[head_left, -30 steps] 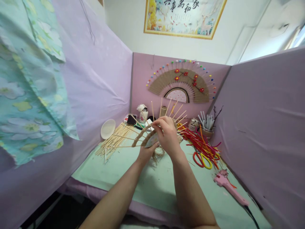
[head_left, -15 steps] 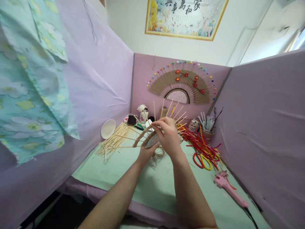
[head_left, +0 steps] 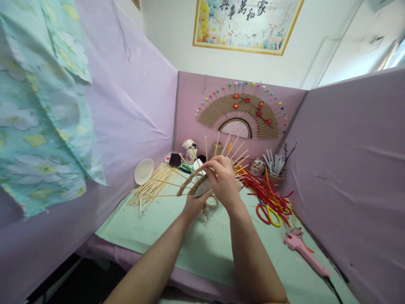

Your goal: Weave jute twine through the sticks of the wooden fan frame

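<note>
A half-round fan frame point(head_left: 200, 187) of thin wooden sticks with twine woven across them is held up over the table, its sticks spreading outward. My left hand point(head_left: 193, 205) grips its lower edge from below, by the pale half-round centre. On the upper side, my right hand point(head_left: 222, 177) is closed, thumb and fingers pinching the outer band of twine point(head_left: 186, 184). Part of the fan's right side is hidden behind that hand. Loose strands of twine point(head_left: 207, 207) hang beneath the fan near the tabletop.
Loose wooden sticks point(head_left: 150, 185) lie at left beside a white dish point(head_left: 144, 171). On the right are red pipe cleaners point(head_left: 262, 185), scissors point(head_left: 272, 215) and a pink glue gun point(head_left: 305, 249) with its cord. A finished fan point(head_left: 209, 113) is mounted on the back panel.
Almost nothing differs. Both hands keep their hold on the fan frame, and the view has shifted very slightly.
</note>
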`<control>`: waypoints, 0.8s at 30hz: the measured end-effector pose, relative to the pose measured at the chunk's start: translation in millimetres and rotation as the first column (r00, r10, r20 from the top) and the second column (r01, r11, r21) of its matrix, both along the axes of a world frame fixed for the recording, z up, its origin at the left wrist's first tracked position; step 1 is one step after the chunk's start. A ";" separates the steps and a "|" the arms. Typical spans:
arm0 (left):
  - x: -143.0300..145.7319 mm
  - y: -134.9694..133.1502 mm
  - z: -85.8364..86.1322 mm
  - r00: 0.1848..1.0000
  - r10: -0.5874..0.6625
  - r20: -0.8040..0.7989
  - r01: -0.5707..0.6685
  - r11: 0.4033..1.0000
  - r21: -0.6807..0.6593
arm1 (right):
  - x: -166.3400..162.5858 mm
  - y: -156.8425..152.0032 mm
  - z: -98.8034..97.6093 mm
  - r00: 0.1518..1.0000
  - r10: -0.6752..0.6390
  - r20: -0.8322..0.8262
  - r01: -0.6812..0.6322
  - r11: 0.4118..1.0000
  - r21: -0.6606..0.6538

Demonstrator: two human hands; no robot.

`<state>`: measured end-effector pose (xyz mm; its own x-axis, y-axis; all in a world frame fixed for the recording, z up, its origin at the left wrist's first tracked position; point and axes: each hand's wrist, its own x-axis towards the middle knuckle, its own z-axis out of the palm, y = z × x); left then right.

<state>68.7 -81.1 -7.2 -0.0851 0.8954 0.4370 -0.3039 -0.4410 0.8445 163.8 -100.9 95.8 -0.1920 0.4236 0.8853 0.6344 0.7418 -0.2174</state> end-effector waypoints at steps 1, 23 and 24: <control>0.0 -0.1 -0.2 1.000 0.004 -0.007 -0.004 1.000 0.001 | 0.0 -0.5 0.2 1.000 -0.007 0.005 0.007 1.000 0.000; -6.1 2.5 -8.9 0.920 0.154 -0.360 -0.115 0.985 0.128 | 4.5 -36.8 14.3 0.999 -0.018 0.040 0.016 0.999 0.047; -6.1 3.1 -9.8 0.911 0.184 -0.370 -0.130 0.978 0.164 | 4.6 -38.0 14.7 0.999 -0.018 0.037 0.016 0.999 0.052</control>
